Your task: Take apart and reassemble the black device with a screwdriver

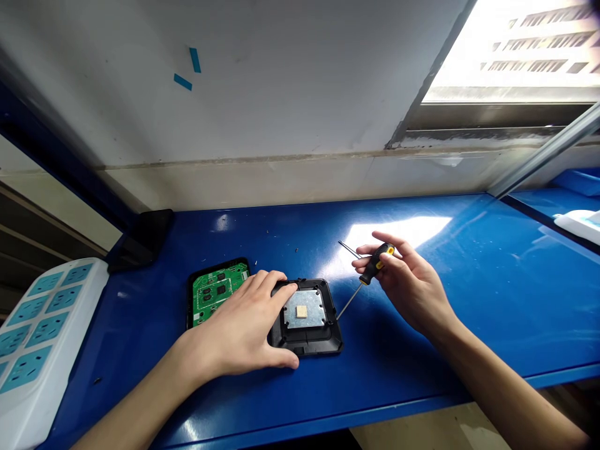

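My left hand spans the left side of a black plastic housing cover, thumb at its near edge and fingers over the far edge. Inside the cover lies a grey metal plate with a small beige pad on it. My right hand is closed around a screwdriver with a black and yellow handle. The screwdriver's tip is at the cover's right edge. A thin dark metal tool also sticks out from between my right fingers; its kind is unclear. Partly behind my left hand, a green circuit board sits in a black shell.
A white power strip with blue-green sockets stands at the left. Tiny dark bits, one a small screw-like piece, lie on the blue table. A wall rises behind, and a clear panel stands at the right.
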